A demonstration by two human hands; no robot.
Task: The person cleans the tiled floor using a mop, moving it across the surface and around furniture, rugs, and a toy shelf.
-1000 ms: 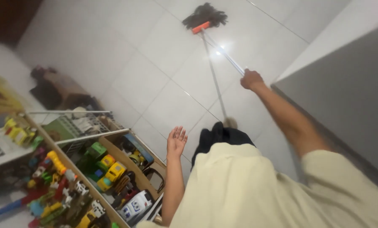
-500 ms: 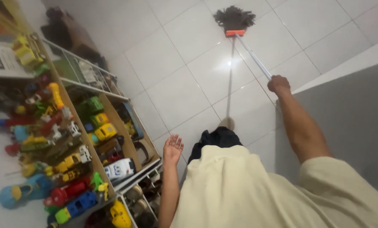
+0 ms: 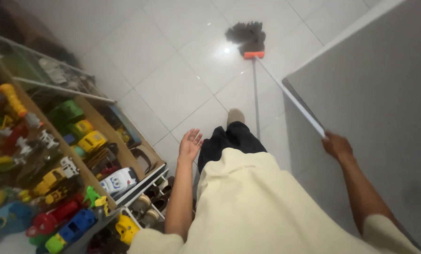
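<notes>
At the left of the frame the toy shelf (image 3: pixel 55 155) now fills more of the view than a second ago, its bright cars and trucks closer in and its top rail swung toward the upper left. The view has turned over that second.

Near the lower middle, the left hand (image 3: pixel 190 143) hangs open, fingers apart and palm up, holding nothing, just as it did in both earlier views; it sits just beside the shelf's edge and above the dark trousers (image 3: pixel 229 138).

Up top, right of centre, the mop (image 3: pixel 248 37) rests with its dark head on the white tile floor (image 3: pixel 173 84), orange collar below it. The head has drawn nearer to the person's foot (image 3: pixel 235 115), so the stroke reads as a pull back toward the body.

At the right, the right hand (image 3: pixel 336 145) is clamped around the upper end of the mop's handle. It has come down from the upper middle to the mid-right, in front of the grey wall (image 3: pixel 384 94), arm bent in rather than stretched out.
</notes>
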